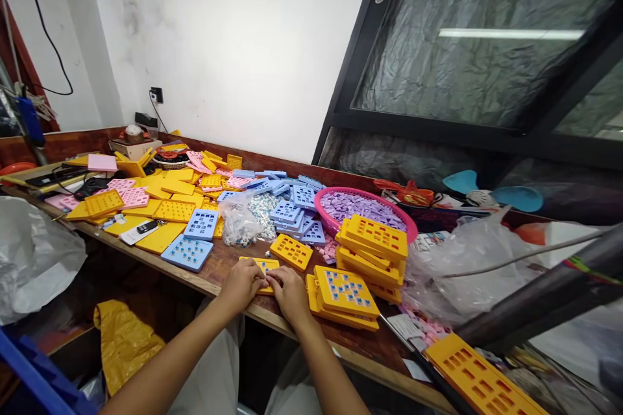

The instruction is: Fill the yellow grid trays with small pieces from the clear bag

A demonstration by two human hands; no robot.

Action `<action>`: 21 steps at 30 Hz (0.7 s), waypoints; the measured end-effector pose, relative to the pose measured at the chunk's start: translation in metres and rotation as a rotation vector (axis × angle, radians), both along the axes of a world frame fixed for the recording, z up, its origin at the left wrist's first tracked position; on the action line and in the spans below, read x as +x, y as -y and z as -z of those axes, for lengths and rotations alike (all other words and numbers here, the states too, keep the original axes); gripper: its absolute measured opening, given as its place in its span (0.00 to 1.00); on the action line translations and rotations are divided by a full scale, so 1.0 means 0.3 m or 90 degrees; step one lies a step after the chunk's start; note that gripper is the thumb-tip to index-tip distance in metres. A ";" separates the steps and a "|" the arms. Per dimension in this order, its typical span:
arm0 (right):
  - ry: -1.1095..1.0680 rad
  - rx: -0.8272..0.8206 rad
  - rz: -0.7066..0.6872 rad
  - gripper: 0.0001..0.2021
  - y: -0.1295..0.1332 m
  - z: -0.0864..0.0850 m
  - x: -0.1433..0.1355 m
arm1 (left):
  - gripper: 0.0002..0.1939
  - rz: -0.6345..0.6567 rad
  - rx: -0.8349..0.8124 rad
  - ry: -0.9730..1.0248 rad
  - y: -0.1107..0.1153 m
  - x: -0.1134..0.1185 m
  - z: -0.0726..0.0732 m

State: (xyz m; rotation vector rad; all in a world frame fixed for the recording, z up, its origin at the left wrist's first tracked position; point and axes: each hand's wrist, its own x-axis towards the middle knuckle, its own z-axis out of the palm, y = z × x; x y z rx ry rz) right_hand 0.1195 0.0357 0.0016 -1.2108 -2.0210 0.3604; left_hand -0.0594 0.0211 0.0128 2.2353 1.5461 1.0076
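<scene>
My left hand (243, 284) and my right hand (289, 290) meet over a yellow slotted panel (263, 264) at the table's front edge. The fingers of both are pinched together at its middle. Anything between the fingertips is too small to make out. A few small blue pieces show in the panel's slots. Just behind lies another yellow panel (291, 252) with open windows. Beside my right hand is a stack of yellow panels, its top one (344, 288) filled with small blue-and-white pieces.
A taller yellow stack (372, 253) stands behind, near a pink basket (413, 224) of purple pieces. Blue panels (287, 213) and a clear bag (238, 220) of small pieces lie farther back. Many yellow and pink panels crowd the left. A dark pole (540, 295) crosses at right.
</scene>
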 end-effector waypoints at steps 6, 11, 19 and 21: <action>0.096 0.012 0.032 0.09 0.022 -0.020 -0.006 | 0.04 -0.010 -0.067 -0.028 -0.018 -0.010 -0.035; 0.281 0.072 0.043 0.12 0.060 -0.032 -0.008 | 0.04 -0.019 -0.044 0.001 -0.011 -0.016 -0.009; 0.460 0.143 -0.036 0.16 0.125 -0.065 -0.004 | 0.05 -0.019 -0.049 -0.092 -0.004 -0.018 -0.016; 0.472 0.124 -0.056 0.16 0.127 -0.077 -0.006 | 0.08 -0.004 -0.034 -0.141 0.010 -0.022 -0.025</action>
